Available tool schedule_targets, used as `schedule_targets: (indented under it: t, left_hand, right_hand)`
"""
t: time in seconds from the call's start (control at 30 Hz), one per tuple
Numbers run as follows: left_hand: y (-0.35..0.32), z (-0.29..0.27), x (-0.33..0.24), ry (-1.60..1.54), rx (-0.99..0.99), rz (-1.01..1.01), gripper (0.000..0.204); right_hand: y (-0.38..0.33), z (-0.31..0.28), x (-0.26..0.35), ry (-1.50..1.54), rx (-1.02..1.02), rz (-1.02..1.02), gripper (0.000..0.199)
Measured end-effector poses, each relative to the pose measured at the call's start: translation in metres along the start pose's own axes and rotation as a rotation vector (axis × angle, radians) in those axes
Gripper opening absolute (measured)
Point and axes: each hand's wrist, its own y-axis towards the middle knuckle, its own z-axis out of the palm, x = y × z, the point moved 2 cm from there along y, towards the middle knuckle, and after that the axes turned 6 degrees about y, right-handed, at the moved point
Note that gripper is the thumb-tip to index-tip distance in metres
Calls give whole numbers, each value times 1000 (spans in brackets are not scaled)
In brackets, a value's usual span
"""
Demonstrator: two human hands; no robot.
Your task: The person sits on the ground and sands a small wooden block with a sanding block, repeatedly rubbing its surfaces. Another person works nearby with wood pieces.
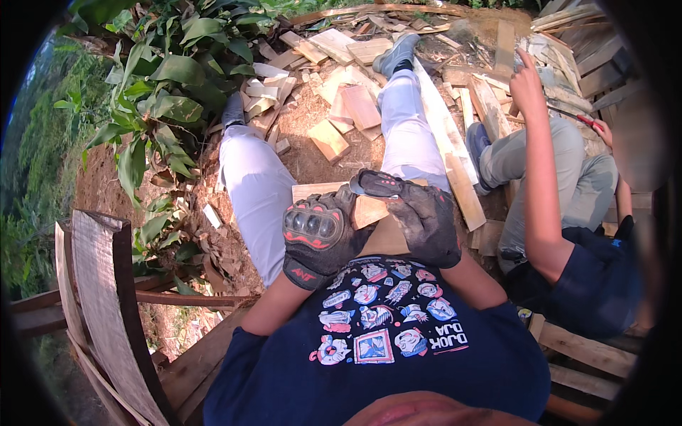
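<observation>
Both my hands wear black work gloves with red trim and meet over my lap. My left hand [320, 234] shows its hard knuckle guard, its fingers curled inward and partly hidden. My right hand [428, 220] reaches across from the right with bent fingers, their tips close against the left glove. Between and beneath the gloves is a wooden board [383, 238], its near part in shadow above my shirt. A pale strip of wood [316, 190] shows just beyond the left glove. The gloves cover most of the grip.
Cut wood blocks [328, 140] and offcuts litter the dirt between my legs. A long plank [455, 156] lies along my right leg. On the right sits another person [561, 206], one hand raised, the other at a red-handled tool [588, 122]. Leafy plants [170, 78] and upright boards [106, 284] stand left.
</observation>
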Motion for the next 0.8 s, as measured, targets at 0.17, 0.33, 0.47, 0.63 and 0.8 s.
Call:
schedule_targets:
  t: [0.17, 0.33, 0.47, 0.63, 0.8]
  left_hand:
    - [12, 0, -3, -50, 47, -50, 44]
    - [12, -5, 0, 13, 93, -70, 51]
    - [-1, 5, 6, 7, -5, -33, 53]
    - [4, -1, 5, 6, 65, -29, 52]
    - [2, -5, 5, -22, 113, -94, 54]
  right_hand:
    - [-28, 31, -40, 264, 20, 522, 20]
    - [-34, 35, -42, 100, 67, 438, 22]
    - [6, 4, -5, 192, -16, 393, 25]
    - [-33, 41, -55, -19, 132, 262, 28]
    - [-4, 7, -29, 158, 242, 451, 28]
